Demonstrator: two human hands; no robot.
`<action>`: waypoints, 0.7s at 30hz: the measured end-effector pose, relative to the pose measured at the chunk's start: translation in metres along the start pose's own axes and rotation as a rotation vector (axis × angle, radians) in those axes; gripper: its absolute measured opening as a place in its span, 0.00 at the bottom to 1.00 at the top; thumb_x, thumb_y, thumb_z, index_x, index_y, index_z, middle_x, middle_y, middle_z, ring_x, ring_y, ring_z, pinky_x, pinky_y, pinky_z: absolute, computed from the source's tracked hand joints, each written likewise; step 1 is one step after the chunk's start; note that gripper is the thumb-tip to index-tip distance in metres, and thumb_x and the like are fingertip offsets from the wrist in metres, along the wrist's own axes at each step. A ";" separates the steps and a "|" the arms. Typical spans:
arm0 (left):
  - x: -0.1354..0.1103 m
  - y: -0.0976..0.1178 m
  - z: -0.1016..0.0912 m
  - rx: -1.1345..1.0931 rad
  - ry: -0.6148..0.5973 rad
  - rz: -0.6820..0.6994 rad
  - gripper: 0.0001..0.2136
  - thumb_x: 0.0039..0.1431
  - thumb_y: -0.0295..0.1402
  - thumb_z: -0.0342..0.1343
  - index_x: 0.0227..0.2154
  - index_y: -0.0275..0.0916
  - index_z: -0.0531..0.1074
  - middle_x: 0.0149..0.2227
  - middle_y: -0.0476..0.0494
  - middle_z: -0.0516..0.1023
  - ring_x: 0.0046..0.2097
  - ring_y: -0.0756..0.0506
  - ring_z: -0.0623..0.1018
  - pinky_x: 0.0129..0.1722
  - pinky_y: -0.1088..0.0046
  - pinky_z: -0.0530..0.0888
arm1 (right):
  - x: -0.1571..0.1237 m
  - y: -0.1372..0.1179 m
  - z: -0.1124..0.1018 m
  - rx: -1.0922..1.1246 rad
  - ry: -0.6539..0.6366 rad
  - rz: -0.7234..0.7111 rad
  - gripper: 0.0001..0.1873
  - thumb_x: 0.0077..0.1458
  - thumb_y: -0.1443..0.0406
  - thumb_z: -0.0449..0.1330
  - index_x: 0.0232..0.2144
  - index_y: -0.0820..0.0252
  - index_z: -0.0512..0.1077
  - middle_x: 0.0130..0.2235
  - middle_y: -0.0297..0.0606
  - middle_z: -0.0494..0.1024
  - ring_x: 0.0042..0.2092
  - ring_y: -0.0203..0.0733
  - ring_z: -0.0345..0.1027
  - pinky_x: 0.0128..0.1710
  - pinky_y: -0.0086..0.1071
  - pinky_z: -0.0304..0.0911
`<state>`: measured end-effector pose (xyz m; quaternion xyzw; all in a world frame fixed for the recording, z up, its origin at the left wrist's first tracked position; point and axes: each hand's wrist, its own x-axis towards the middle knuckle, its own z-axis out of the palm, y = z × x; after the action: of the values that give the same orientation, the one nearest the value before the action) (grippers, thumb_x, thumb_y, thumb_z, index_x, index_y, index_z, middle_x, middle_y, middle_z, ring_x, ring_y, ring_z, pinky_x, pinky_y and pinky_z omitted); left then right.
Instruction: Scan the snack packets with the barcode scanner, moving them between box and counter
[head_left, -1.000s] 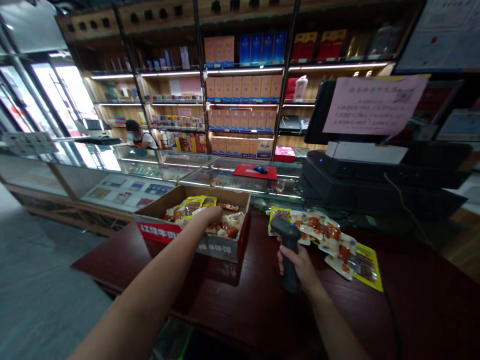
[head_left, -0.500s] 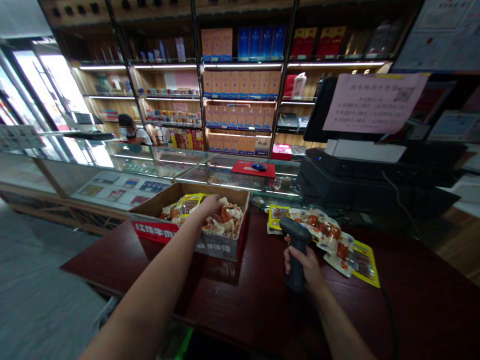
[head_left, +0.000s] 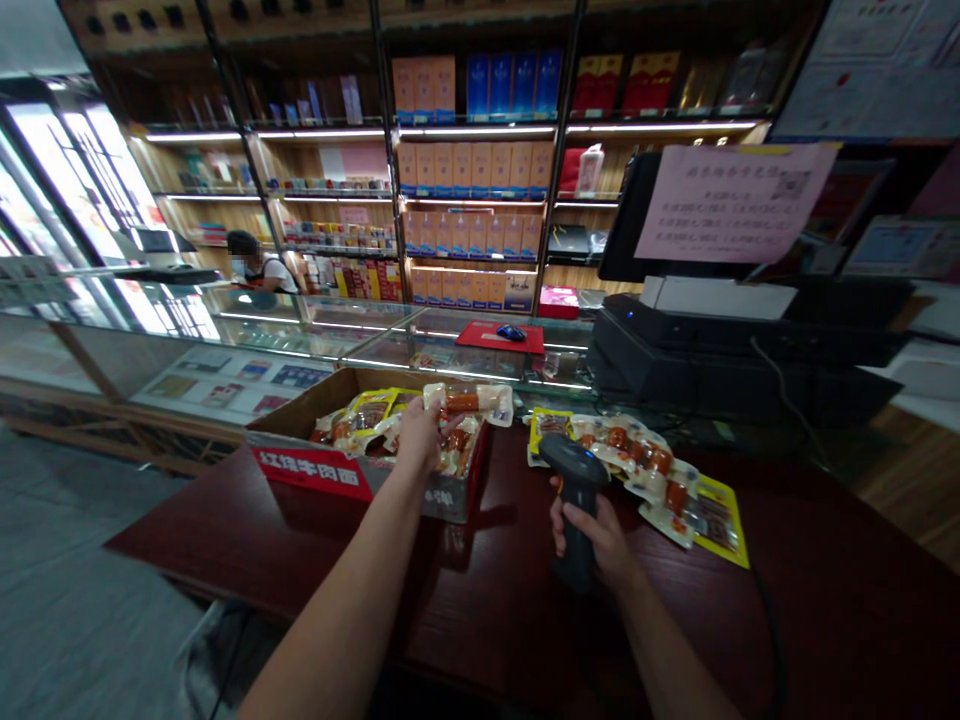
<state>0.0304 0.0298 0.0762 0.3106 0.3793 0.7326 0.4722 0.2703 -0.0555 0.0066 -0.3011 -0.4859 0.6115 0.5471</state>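
My left hand (head_left: 421,432) is closed on the end of a clear vacuum-sealed sausage pack (head_left: 480,402), raised over the right side of an open cardboard box (head_left: 307,472). Inside the box lie more sausage packs and several yellow packets (head_left: 369,412). Wrapped round the handle of a dark barcode scanner (head_left: 576,505) is my right hand (head_left: 600,535), above the table. The scanner's head points away from me, toward a row of sausage packs (head_left: 637,455) lying on the table. A yellow packet (head_left: 720,520) is at the row's near end, another (head_left: 549,428) at its far end.
The dark red table (head_left: 480,590) meets a glass display counter (head_left: 360,325). A mouse (head_left: 511,332) rests on a red mat. At right stand a monitor with a pink paper sign (head_left: 731,205) and black equipment (head_left: 660,350). A masked person (head_left: 259,272) is behind the counter.
My left hand has come up out of the box, bringing a sausage pack above its right edge. My right hand still grips the scanner. The view has shifted slightly.
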 end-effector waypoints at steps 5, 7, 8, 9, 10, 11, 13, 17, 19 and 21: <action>-0.006 -0.012 0.006 0.037 -0.002 -0.024 0.06 0.51 0.25 0.52 0.34 0.36 0.68 0.34 0.46 0.76 0.35 0.49 0.77 0.40 0.65 0.76 | -0.002 -0.001 0.003 -0.034 -0.024 -0.013 0.21 0.46 0.57 0.64 0.40 0.61 0.66 0.21 0.28 0.71 0.18 0.32 0.64 0.17 0.27 0.63; -0.003 -0.012 0.006 0.062 0.001 -0.023 0.07 0.51 0.24 0.50 0.34 0.37 0.68 0.35 0.46 0.76 0.35 0.49 0.77 0.39 0.65 0.76 | -0.001 0.002 0.005 -0.054 -0.041 0.004 0.22 0.46 0.56 0.64 0.40 0.62 0.66 0.21 0.28 0.71 0.17 0.32 0.64 0.16 0.27 0.62; -0.003 -0.012 0.005 0.076 -0.001 -0.027 0.07 0.51 0.24 0.50 0.34 0.37 0.68 0.35 0.46 0.76 0.35 0.49 0.76 0.39 0.66 0.76 | 0.000 0.005 0.006 -0.066 -0.055 0.011 0.22 0.46 0.56 0.64 0.39 0.62 0.66 0.21 0.28 0.71 0.17 0.32 0.64 0.16 0.27 0.62; -0.002 -0.012 0.005 0.088 -0.003 -0.030 0.07 0.51 0.24 0.50 0.34 0.37 0.68 0.35 0.46 0.75 0.35 0.49 0.76 0.39 0.66 0.76 | 0.000 0.007 0.007 -0.080 -0.070 0.014 0.21 0.46 0.56 0.64 0.39 0.63 0.66 0.20 0.28 0.70 0.16 0.32 0.64 0.16 0.27 0.62; -0.001 -0.012 0.005 0.099 -0.001 -0.032 0.07 0.50 0.24 0.51 0.34 0.37 0.68 0.34 0.46 0.75 0.35 0.49 0.76 0.38 0.66 0.76 | 0.001 0.010 0.009 -0.091 -0.083 0.012 0.21 0.47 0.56 0.63 0.39 0.63 0.66 0.20 0.28 0.70 0.16 0.32 0.64 0.16 0.26 0.61; -0.002 -0.012 0.006 0.110 0.003 -0.034 0.07 0.50 0.24 0.51 0.33 0.37 0.68 0.34 0.46 0.75 0.35 0.49 0.76 0.38 0.66 0.76 | 0.001 0.012 0.009 -0.097 -0.092 0.008 0.20 0.47 0.56 0.63 0.38 0.63 0.66 0.20 0.28 0.70 0.16 0.32 0.63 0.15 0.26 0.61; -0.002 -0.012 0.007 0.123 0.003 -0.033 0.07 0.49 0.24 0.51 0.32 0.37 0.68 0.33 0.46 0.75 0.35 0.49 0.76 0.37 0.67 0.76 | 0.002 0.015 0.011 -0.096 -0.094 0.000 0.19 0.47 0.56 0.63 0.37 0.63 0.66 0.20 0.28 0.70 0.16 0.32 0.63 0.15 0.26 0.61; -0.004 -0.012 0.008 0.133 -0.008 -0.028 0.06 0.49 0.24 0.51 0.31 0.37 0.68 0.34 0.46 0.75 0.34 0.50 0.75 0.36 0.69 0.76 | 0.003 0.018 0.010 -0.081 -0.059 -0.007 0.18 0.47 0.56 0.63 0.36 0.61 0.65 0.19 0.27 0.70 0.15 0.33 0.63 0.14 0.26 0.61; -0.004 -0.011 0.008 0.139 0.005 -0.037 0.06 0.49 0.24 0.52 0.31 0.37 0.68 0.33 0.46 0.75 0.33 0.50 0.75 0.36 0.69 0.76 | 0.003 0.018 0.009 -0.087 -0.058 0.002 0.18 0.47 0.56 0.63 0.35 0.61 0.65 0.19 0.27 0.70 0.15 0.33 0.63 0.14 0.26 0.61; -0.004 -0.012 0.008 0.143 0.012 -0.039 0.06 0.48 0.24 0.52 0.31 0.36 0.68 0.33 0.46 0.75 0.32 0.51 0.75 0.36 0.70 0.76 | 0.003 0.018 0.008 -0.090 -0.059 0.018 0.19 0.46 0.55 0.63 0.35 0.61 0.65 0.19 0.27 0.70 0.15 0.33 0.63 0.14 0.27 0.61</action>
<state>0.0436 0.0313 0.0700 0.3316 0.4394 0.6964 0.4605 0.2557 -0.0536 -0.0063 -0.3117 -0.5262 0.6023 0.5130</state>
